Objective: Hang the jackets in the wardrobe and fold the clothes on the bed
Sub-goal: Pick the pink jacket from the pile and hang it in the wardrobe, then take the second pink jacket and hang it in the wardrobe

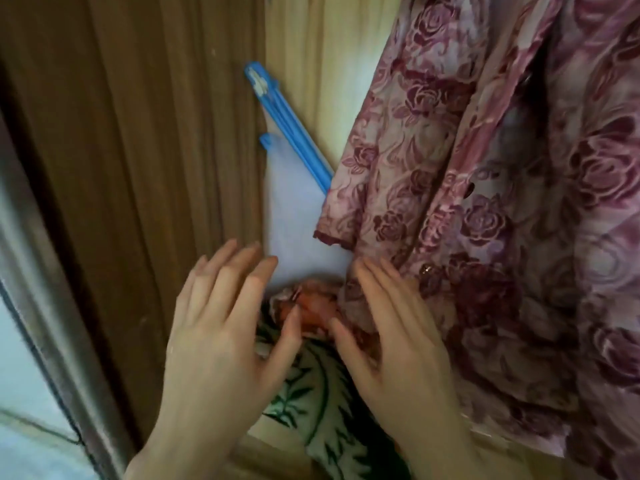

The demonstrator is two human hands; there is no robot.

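Although no brand, label or writing can be read anywhere, the head view shows a rose-patterned jacket (485,202) in pink and maroon hanging down the right half of the frame, inside a wardrobe (311,46) whose pale wooden back wall fills the upper middle. Both hands are raised at the lower centre, backs toward the camera. On the left hand (221,327) the fingers are straight and spread wide, holding nothing, tips near the edge of the brown wardrobe door (138,133) that fills the left of the frame. On the right hand (391,334) the fingers are likewise straight and loosely spread, lying over the jacket's lower front edge just beside a button; whether they actually press the cloth cannot be told. Between the two hands sits a bundle of cloth (311,375) with green leaves and an orange flower, on the wardrobe's floor. Above it, a pale blue sheet (298,216) hangs from a blue plastic hanger (287,129) slanting from upper left toward the jacket's sleeve cuff, which overlaps its lower end.
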